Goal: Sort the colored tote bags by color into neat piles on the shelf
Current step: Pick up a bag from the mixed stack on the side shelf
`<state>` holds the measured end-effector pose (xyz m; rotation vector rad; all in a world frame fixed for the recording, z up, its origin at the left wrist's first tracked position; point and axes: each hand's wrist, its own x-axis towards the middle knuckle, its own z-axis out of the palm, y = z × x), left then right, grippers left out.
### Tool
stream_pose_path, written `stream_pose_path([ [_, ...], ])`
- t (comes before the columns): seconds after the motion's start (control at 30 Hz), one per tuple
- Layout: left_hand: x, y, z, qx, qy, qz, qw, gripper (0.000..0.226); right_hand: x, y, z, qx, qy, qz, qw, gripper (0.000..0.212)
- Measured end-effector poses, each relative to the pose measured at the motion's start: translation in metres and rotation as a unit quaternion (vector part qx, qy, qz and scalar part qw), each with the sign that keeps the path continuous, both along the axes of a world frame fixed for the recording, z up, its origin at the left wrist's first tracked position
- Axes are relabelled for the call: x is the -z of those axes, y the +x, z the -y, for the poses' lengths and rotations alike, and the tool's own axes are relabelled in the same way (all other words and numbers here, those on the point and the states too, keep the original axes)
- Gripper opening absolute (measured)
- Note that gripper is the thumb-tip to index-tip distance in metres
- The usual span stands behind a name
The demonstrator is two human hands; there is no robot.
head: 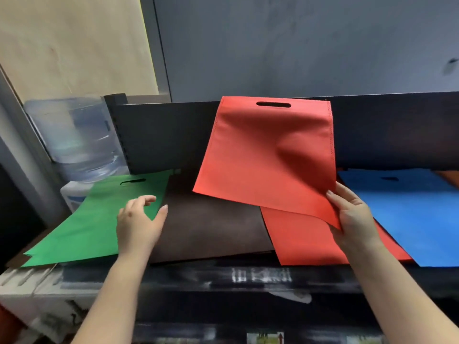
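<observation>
A red bag (268, 155), judged light, limp and best taken by two corners, is pinched at its near corner by the right hand (352, 217) above the red pile (303, 239), while the left hand (139, 222), loosely spread, holds nothing.

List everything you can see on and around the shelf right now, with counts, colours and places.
Lifted red bag: one, red, held up over the shelf middle by its lower right corner.
Red bag: at least one, red, flat on the shelf, partly under the blue pile.
Green pile: several, count unclear, green, shelf left.
Blue pile: count unclear, blue, shelf right.
Shelf: one, dark brown, centre.
Water bottle: one, clear, behind the shelf's left end.
Left hand: open, at the green pile's right edge.
Right hand: fingers pinching the lifted red bag.
</observation>
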<state>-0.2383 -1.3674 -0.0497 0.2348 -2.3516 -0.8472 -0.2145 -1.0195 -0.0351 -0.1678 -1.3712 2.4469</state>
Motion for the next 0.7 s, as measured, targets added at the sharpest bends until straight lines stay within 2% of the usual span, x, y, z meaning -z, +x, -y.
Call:
stream_pose_path([
  [0.03,-0.006,0.001,-0.011,0.049,0.085,-0.009,0.995,0.016,0.001,0.001,-0.003,0.006,0.006,0.001,1.000,0.027],
  [0.07,-0.014,0.003,-0.026,0.118,0.211,0.011,0.970,0.015,0.002,0.003,-0.007,0.011,0.015,0.006,1.000,0.027],
  [0.13,-0.024,0.005,-0.055,0.254,0.431,0.087,0.862,0.029,0.002,0.008,-0.016,0.019,0.035,0.010,0.999,0.027],
  [0.17,-0.026,0.005,-0.067,0.293,0.484,0.113,0.817,0.033,0.001,0.010,-0.020,0.024,0.048,0.008,0.999,0.026],
  [0.2,-0.026,0.005,-0.079,0.316,0.497,0.129,0.798,0.032,0.001,0.012,-0.026,0.030,0.060,0.009,0.998,0.026],
  [0.23,-0.025,0.004,-0.089,0.324,0.489,0.133,0.798,0.028,0.002,0.014,-0.033,0.037,0.074,0.012,0.996,0.026],
  [0.3,-0.022,0.006,-0.109,0.315,0.458,0.123,0.822,0.014,0.004,0.018,-0.047,0.053,0.117,0.021,0.991,0.025],
  [0.37,-0.014,0.006,-0.125,0.297,0.419,0.128,0.848,0.012,0.007,0.020,-0.063,0.090,0.213,0.039,0.972,0.022],
  [0.43,-0.007,0.007,-0.138,0.270,0.368,0.144,0.878,0.014,0.009,0.021,-0.080,0.144,0.363,0.065,0.918,0.018],
  [0.53,0.001,0.007,-0.154,0.229,0.215,0.159,0.936,0.016,0.010,0.023,-0.103,0.183,0.562,0.090,0.802,0.014],
  [0.6,0.004,0.010,-0.165,0.201,0.096,0.166,0.961,0.015,0.014,0.022,-0.112,0.176,0.633,0.103,0.747,0.017],
  [0.7,0.006,0.018,-0.181,0.165,-0.014,0.194,0.967,0.020,0.019,0.018,-0.121,0.146,0.676,0.140,0.708,0.026],
])
